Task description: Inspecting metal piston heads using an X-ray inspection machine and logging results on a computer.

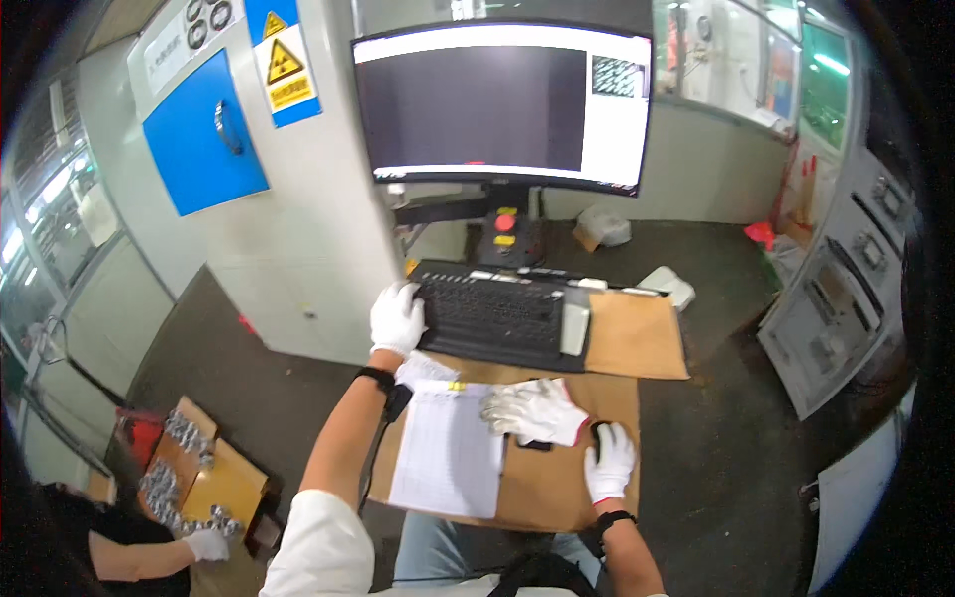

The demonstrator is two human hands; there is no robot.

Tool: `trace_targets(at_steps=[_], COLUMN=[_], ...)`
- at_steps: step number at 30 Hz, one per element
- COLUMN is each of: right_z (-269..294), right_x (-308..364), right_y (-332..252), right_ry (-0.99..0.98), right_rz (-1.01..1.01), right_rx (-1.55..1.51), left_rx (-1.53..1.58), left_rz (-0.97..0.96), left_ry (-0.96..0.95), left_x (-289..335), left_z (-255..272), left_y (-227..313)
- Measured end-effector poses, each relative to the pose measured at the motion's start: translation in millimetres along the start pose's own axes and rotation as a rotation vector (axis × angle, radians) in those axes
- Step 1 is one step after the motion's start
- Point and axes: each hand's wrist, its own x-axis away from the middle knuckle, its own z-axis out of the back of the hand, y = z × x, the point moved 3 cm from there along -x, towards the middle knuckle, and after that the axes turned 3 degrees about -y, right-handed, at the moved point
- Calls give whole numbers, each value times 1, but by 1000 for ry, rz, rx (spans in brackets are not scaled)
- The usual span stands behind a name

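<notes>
My left hand (398,318), in a white glove, rests at the left end of a black keyboard (492,310), its fingers fairly straight and holding nothing. A black computer mouse (600,431) sits partly hidden beneath my gloved right hand (610,464), which is closed over it on the brown board (557,488). Between my arms lies a printed paper form (448,453). A spare pair of white gloves (537,410) is piled beside it, partly covering a small dark object. Beyond the keyboard stands a wide monitor (477,104), showing a dark grey picture area.
A red button (504,222) sits below the monitor. Left is a pale cabinet (288,249) with a blue door; right, a grey cabinet (831,308). At lower left, another person's gloved hand (208,544) is near metal parts (164,488) on a yellow-brown surface.
</notes>
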Motion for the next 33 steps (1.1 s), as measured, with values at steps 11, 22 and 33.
trace_targets(at_steps=[11,22,33], right_z=[-5,-6,-6], right_x=[-3,-6,4], right_y=[-12,-11,0], right_ry=[-89,-81,-48], right_rz=[-37,-32,-39], right_rx=[-34,-14,-19], left_rx=[-68,12,-20], left_rz=[-40,-368,-318], left_ry=[41,-129,-134], left_x=[6,-10,-21], left_z=[-3,-62,-40], left_y=[-22,122,97])
